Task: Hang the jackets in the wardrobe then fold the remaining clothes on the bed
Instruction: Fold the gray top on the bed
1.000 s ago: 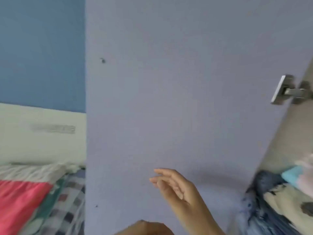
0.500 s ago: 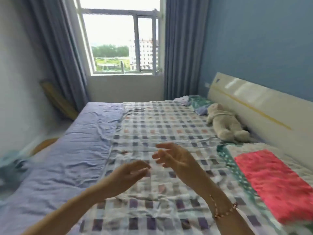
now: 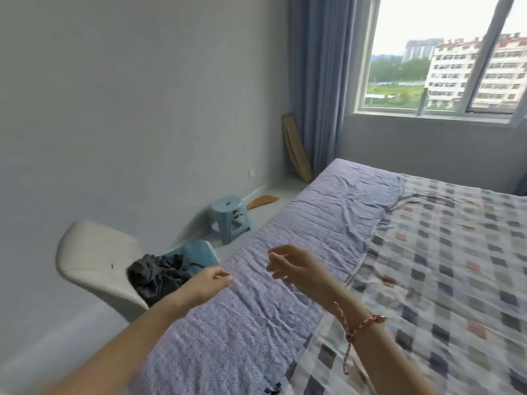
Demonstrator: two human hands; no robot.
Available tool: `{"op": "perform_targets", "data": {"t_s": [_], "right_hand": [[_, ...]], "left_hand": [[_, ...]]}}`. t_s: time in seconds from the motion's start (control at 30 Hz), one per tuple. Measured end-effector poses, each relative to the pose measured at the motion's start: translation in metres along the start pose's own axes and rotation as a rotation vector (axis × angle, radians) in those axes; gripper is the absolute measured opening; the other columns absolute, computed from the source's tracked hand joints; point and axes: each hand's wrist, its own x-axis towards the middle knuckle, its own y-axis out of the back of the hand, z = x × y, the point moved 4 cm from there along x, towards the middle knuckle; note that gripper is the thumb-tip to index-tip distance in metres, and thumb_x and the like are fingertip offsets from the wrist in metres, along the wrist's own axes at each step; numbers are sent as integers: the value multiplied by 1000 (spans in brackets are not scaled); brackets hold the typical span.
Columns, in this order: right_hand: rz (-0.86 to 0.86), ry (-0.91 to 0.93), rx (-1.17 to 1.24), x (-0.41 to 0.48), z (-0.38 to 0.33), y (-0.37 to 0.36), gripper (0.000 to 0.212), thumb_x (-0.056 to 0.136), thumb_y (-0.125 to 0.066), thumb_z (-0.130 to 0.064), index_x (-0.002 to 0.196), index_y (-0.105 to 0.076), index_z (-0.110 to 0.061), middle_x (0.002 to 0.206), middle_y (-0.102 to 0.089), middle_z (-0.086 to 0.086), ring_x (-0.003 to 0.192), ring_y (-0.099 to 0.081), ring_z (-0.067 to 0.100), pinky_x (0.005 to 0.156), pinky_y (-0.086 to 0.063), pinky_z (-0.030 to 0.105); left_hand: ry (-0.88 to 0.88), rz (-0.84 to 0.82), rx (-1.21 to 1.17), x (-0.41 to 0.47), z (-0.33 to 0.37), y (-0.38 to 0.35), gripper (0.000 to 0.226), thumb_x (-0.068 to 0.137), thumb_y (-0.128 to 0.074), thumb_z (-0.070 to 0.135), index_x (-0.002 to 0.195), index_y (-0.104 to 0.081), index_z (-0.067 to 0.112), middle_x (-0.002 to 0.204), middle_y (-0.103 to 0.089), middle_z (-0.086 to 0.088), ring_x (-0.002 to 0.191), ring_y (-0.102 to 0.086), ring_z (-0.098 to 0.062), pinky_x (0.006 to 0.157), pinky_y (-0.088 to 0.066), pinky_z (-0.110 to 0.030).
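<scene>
The left hand (image 3: 209, 282) hangs above the purple bed sheet (image 3: 313, 220) with its fingers loosely curled, gripping nothing. The right hand (image 3: 296, 266) is beside it, fingers relaxed and apart. Just left of the left hand, a crumpled dark garment (image 3: 158, 276) lies on a white chair (image 3: 94, 258) beside the bed, touching a teal cloth (image 3: 199, 253).

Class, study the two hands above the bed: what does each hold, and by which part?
Nothing is held: the left hand and the right hand both hover empty over the purple sheet.
</scene>
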Motion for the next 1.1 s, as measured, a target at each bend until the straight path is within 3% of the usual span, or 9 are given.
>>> {"op": "perform_targets", "data": {"t_s": [0.2, 0.3, 0.43, 0.5, 0.6, 0.73, 0.83, 0.93, 1.1], "right_hand": [[-270, -79, 26, 79, 30, -80, 13, 96, -50, -17, 104, -57, -9, 84, -62, 2, 71, -57, 10, 63, -46, 17], [-358, -101, 5, 124, 40, -119, 20, 96, -49, -17, 110, -57, -5, 89, -63, 5, 73, -58, 11, 65, -46, 20], [-418, -183, 77, 189, 66, -171, 16, 96, -49, -14, 108, -58, -7, 89, -65, 7, 72, -60, 14, 66, -47, 22], [-447, -214, 77, 218, 84, -193, 14, 96, -49, -13, 105, -58, -9, 89, -66, 7, 75, -61, 16, 68, -47, 24], [-471, -222, 40, 273, 103, -226, 12, 97, -48, -13, 103, -58, -13, 90, -65, 6, 77, -60, 16, 67, -46, 23], [-497, -261, -9, 368, 152, -285, 11, 95, -50, -14, 99, -58, -20, 90, -66, 5, 74, -59, 14, 64, -45, 18], [-486, -319, -37, 433, 199, -319, 13, 95, -49, -12, 99, -58, -20, 90, -65, 3, 77, -60, 13, 71, -49, 22], [-489, -387, -37, 492, 270, -348, 15, 94, -49, -9, 97, -61, -19, 88, -66, 3, 72, -60, 12, 68, -48, 22], [-467, -459, -38, 529, 329, -353, 22, 93, -48, -6, 92, -62, -22, 82, -70, 2, 67, -62, 9, 61, -47, 15]], "left_hand": [[305, 210, -102, 14, -92, 34, 10, 94, -50, 19, 101, -56, 15, 92, -54, 2, 77, -47, -9, 58, -37, -19], [418, 290, -117, 33, -131, 59, 16, 93, -45, 14, 79, -50, 22, 73, -41, 2, 65, -38, -10, 54, -29, -23], [531, 341, -116, 81, -200, 88, 24, 89, -44, 11, 69, -45, 23, 80, -43, -4, 76, -42, -18, 60, -31, -26], [586, 339, -132, 106, -230, 96, 15, 90, -46, 11, 86, -58, 20, 95, -55, -7, 92, -53, -23, 77, -41, -26], [658, 391, -138, 149, -273, 113, 30, 91, -45, 11, 118, -58, 12, 122, -60, -9, 113, -55, -27, 93, -43, -28], [684, 365, -83, 226, -345, 129, 33, 94, -42, 13, 125, -54, 13, 130, -55, -4, 120, -50, -20, 92, -38, -21], [663, 327, -80, 292, -397, 124, 32, 95, -44, 15, 125, -54, 14, 130, -56, -4, 120, -50, -18, 92, -39, -21], [594, 323, -28, 377, -454, 110, 34, 96, -42, 16, 128, -54, 13, 133, -55, -3, 122, -49, -17, 97, -37, -22], [519, 297, 187, 472, -492, 108, 53, 99, -39, 25, 148, -22, 11, 154, -23, -6, 141, -23, -21, 113, -22, -31]]}}
